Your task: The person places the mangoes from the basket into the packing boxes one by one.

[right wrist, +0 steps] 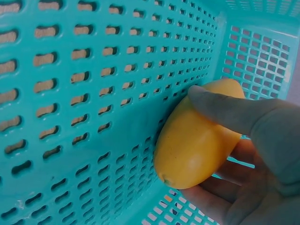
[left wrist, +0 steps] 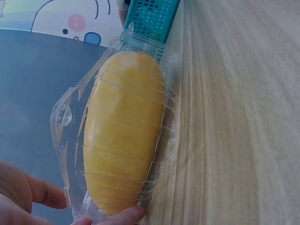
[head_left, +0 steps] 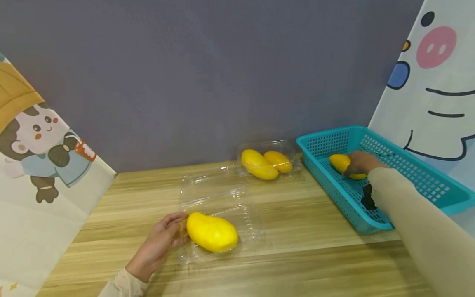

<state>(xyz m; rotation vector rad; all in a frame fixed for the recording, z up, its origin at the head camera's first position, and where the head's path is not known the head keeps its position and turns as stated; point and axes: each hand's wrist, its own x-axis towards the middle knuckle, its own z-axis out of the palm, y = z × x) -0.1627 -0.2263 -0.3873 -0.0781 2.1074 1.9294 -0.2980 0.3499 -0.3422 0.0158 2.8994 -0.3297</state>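
In the head view, an open clear plastic clamshell box [head_left: 245,214] lies on the table with a yellow mango [head_left: 211,232] in its near half. My left hand [head_left: 163,237] holds the box by its left edge; in the left wrist view the fingers [left wrist: 49,193] are at the rim, beside the mango [left wrist: 124,126]. Inside the teal basket [head_left: 330,198] at the right, my right hand [head_left: 360,162] grips another mango [head_left: 338,162]. The right wrist view shows the thumb [right wrist: 225,110] across the top of that mango [right wrist: 192,145] and other fingers underneath, close to the basket wall [right wrist: 117,112].
A second clear box [head_left: 293,145] holding two mangoes [head_left: 259,165] stands at the back, near the grey wall [head_left: 185,82] and left of the basket. Printed cartoon panels [head_left: 48,140] flank the wooden table [head_left: 304,222]. Something small and black [head_left: 368,198] shows at the right wrist.
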